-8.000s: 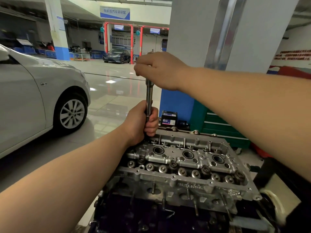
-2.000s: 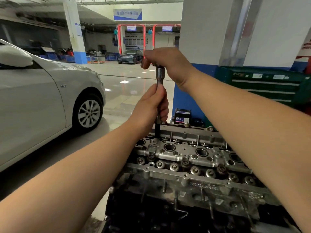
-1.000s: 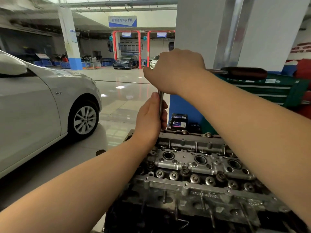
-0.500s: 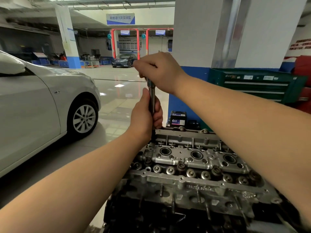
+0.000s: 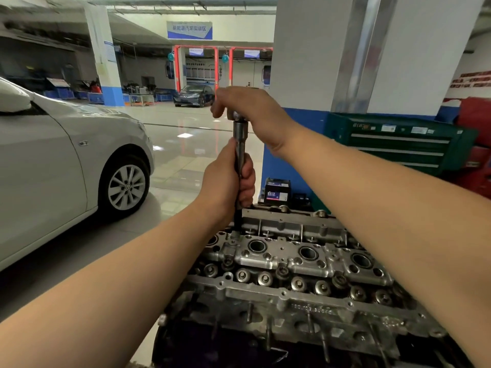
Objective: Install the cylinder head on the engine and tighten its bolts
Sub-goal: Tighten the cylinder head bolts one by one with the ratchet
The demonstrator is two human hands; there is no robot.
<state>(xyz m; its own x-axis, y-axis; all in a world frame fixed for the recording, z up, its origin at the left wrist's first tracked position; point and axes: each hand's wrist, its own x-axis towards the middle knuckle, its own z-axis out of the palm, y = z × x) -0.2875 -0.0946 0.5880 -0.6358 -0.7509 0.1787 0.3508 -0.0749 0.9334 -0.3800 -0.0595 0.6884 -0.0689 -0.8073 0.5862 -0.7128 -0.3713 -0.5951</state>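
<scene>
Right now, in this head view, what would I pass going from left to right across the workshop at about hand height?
Silver car → left hand gripping the wrench shaft → small battery box → green tool chest → red cabinet.

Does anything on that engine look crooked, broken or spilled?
Nothing stands out. The grey metal cylinder head sits level, with no spill visible. The steel socket extension stands upright at its far left corner, gripped by the left hand and right hand.
</scene>
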